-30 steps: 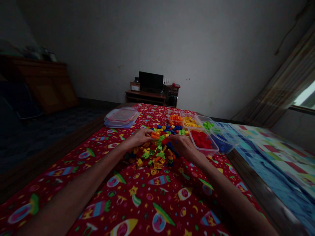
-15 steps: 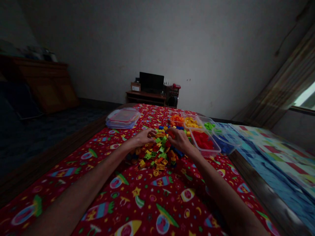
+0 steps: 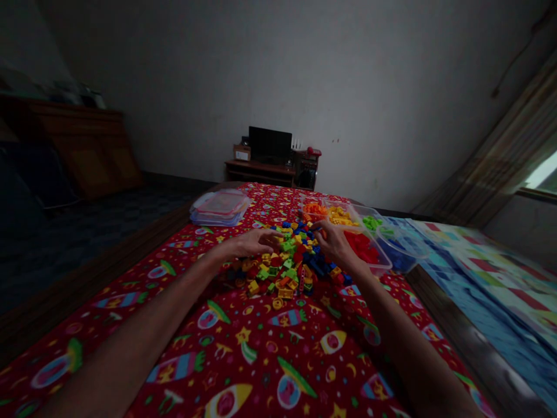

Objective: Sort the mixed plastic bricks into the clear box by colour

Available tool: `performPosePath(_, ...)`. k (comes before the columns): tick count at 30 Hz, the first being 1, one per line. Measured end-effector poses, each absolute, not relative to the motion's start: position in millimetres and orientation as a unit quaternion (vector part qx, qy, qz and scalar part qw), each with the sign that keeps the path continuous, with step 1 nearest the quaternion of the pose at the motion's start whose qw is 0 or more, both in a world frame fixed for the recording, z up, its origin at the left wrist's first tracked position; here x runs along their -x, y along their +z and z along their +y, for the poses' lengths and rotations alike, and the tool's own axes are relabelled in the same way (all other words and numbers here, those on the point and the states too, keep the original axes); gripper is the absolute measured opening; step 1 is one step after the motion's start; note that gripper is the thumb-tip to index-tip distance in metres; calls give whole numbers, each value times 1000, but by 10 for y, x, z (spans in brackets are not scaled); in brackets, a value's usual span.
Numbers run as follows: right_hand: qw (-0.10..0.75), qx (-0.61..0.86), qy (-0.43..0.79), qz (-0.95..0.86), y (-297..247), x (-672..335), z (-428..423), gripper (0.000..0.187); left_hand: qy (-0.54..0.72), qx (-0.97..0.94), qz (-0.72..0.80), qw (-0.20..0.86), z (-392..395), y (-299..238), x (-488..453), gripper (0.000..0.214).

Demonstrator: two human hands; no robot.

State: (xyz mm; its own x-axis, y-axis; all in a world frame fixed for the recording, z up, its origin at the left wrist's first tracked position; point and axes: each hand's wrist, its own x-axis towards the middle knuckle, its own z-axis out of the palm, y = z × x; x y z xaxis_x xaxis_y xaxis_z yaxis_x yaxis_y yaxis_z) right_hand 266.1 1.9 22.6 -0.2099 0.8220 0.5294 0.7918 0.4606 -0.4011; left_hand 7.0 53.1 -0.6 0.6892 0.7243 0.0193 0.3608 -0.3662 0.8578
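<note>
The right hand (image 3: 336, 242) has moved toward the bench's (image 3: 270, 342) right edge, grip unclear, and careless reach could bump the red-block box (image 3: 383, 268), left hand (image 3: 255, 242) half-open.

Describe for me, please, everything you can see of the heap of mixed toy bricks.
The heap of mixed toy bricks is a loose, low spread of small, plastic-looking pieces in yellow, green, red, blue and orange, lying at varied angles. A round yellow piece sits at its near edge. It rests on the red patterned cloth, left of the container of red bricks. The left grip and right grip are at it; contact is unclear.
</note>
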Motion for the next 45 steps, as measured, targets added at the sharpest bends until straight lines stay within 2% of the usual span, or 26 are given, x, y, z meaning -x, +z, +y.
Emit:
performPosePath(4,324,507,6,-799,242,-2661,6,34,195,-812,396,382,566,-30,-7,58)
performPosePath(11,315,492,-16,-811,236,-2646,-14,35,96,-852,423,294,471,3,-29,42)
performPosePath(15,303,498,-34,-812,246,-2634,-33,35,120,-852,438,259,503,19,10,37)
performPosePath(21,298,513,-34,-805,291,-2585,-86,34,173,-880,427,120,548,-113,-52,29)
performPosePath(26,289,501,-39,-815,277,-2561,-109,34,195,-908,365,61,554,-377,-157,33)
performPosePath(30,286,495,-50,-819,250,-2550,-119,35,188,-913,360,38,578,-446,-165,29)
performPosePath(34,277,499,-45,-820,239,-2524,-138,35,172,-918,356,37,557,-398,-184,20)
performPosePath(37,267,509,-42,-817,236,-2503,-150,34,182,-894,407,52,526,-330,-202,15)
performPosePath(41,263,512,-51,-816,218,-2502,-142,34,186,-836,486,172,498,-190,-165,21)
performPosePath(45,264,507,-50,-819,216,-2517,-138,33,246,-791,486,277,497,-40,-110,28)
